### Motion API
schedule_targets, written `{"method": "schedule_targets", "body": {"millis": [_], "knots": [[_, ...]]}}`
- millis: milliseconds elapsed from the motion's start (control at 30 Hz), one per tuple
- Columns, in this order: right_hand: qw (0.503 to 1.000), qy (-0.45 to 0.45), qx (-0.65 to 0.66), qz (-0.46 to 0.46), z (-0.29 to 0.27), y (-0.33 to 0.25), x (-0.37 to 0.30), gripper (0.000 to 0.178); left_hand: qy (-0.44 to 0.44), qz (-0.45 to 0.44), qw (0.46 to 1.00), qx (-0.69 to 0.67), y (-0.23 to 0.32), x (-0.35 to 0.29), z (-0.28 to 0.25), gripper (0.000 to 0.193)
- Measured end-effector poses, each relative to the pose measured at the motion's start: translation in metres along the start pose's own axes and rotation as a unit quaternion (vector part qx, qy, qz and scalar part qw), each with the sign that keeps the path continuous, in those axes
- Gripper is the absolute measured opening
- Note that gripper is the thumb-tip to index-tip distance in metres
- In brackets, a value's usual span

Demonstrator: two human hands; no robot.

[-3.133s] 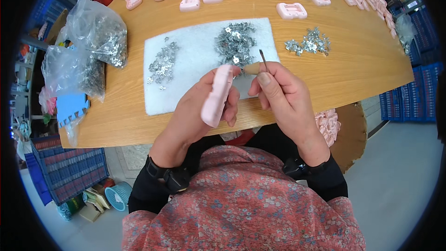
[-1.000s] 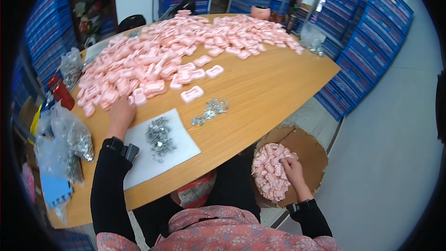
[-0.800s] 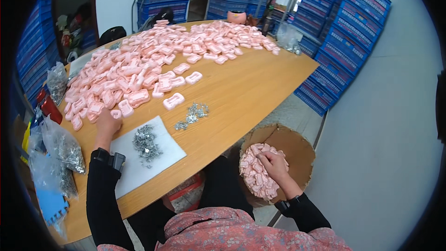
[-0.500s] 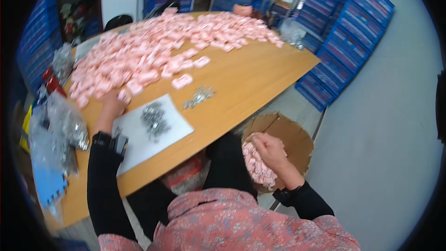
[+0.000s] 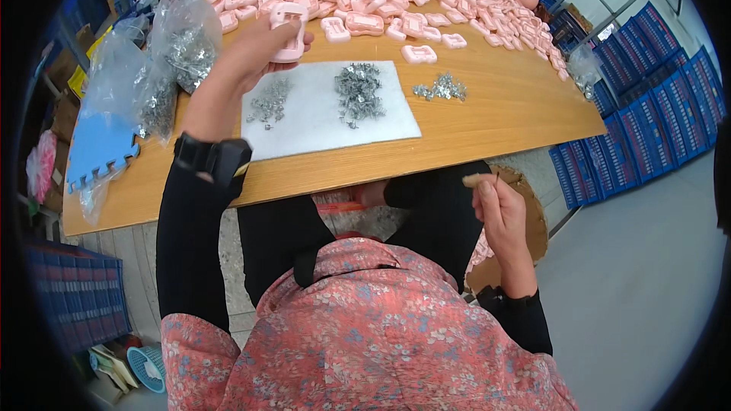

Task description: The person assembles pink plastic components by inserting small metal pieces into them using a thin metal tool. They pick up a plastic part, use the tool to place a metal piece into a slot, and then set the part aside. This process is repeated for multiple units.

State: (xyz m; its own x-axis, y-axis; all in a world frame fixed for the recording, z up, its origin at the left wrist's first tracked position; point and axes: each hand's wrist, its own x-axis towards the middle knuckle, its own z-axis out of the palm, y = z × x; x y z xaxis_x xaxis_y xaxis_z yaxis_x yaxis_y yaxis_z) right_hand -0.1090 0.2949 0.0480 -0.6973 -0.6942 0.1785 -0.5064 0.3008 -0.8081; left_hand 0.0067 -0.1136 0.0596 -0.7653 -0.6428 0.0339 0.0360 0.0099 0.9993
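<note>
My left hand (image 5: 247, 53) is closed on a pink plastic casing (image 5: 289, 10) with cut-out openings, lifted above the back left of a white foam sheet (image 5: 312, 118). Two piles of small metal clips lie on that sheet, a paler pile (image 5: 270, 100) and a darker pile (image 5: 359, 95). Over my lap's right side, my right hand (image 5: 502, 217) is pinched shut. A tan piece and a thin dark tip show at its fingertips, too small to name. Many more pink casings (image 5: 365, 23) are heaped across the far part of the table.
More clips (image 5: 442, 88) lie on the wooden table (image 5: 518, 106). Clear bags of metal parts (image 5: 186, 46) and a blue foam mat (image 5: 99, 144) sit at the left. A cardboard bin (image 5: 537, 221) with pink pieces stands by my right leg. Blue crates (image 5: 655, 122) are stacked at right.
My left hand has lifted a pink casing from the edge of the heap. My right hand has risen out of the cardboard bin. The view has shifted, showing more of the near left floor.
</note>
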Motion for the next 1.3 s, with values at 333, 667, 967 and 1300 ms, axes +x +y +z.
{"method": "schedule_targets", "body": {"millis": [333, 667, 967, 1300], "knots": [[0.996, -0.018, -0.064, -0.065, 0.044, 0.028, 0.096, 0.021, -0.086, -0.08, 0.968, -0.219, -0.042, -0.109, 0.02, 0.045], [0.994, -0.072, -0.08, -0.035, 0.08, 0.019, 0.163, 0.019, -0.084, -0.126, 0.968, -0.2, -0.075, -0.118, 0.023, 0.041], [0.988, -0.122, -0.089, 0.022, 0.107, 0.027, 0.171, 0.019, -0.137, -0.177, 0.944, -0.243, -0.075, -0.11, 0.011, 0.036], [0.99, -0.129, 0.013, 0.052, 0.1, 0.028, 0.185, 0.012, -0.119, -0.194, 0.931, -0.284, -0.071, -0.108, 0.011, 0.034]]}}
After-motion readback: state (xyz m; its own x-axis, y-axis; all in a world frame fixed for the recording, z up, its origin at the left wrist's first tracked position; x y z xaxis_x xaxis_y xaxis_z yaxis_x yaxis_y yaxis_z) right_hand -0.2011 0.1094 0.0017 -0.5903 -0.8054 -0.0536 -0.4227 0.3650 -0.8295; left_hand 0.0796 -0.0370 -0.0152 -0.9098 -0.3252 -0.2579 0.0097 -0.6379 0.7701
